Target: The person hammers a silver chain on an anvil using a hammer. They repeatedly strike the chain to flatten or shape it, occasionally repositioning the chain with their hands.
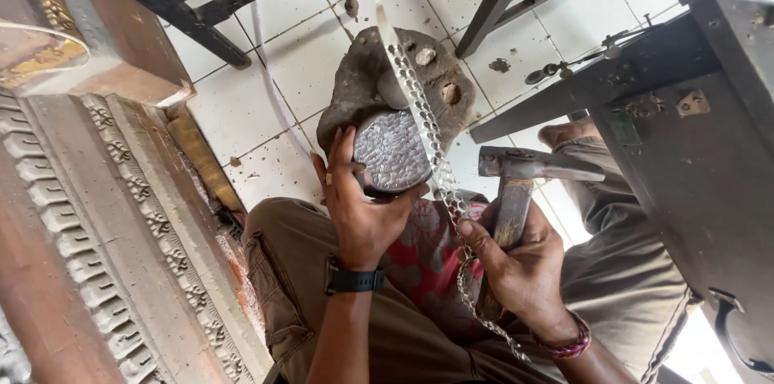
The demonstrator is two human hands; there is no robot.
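Head view looks down at a white tiled floor [282, 37], with a carved wooden frame [105, 255] along the left side and a dark wooden bench [693, 150] on the right. Between the person's knees sits a grey stone block [363, 85] with an embossed round metal piece [391, 150] on it. Left hand [359, 206] lies open against that piece, steadying it. Right hand [516, 259] is closed around a hammer [516, 182] handle and also pinches a long dotted metal strip [427, 126] running across the block.
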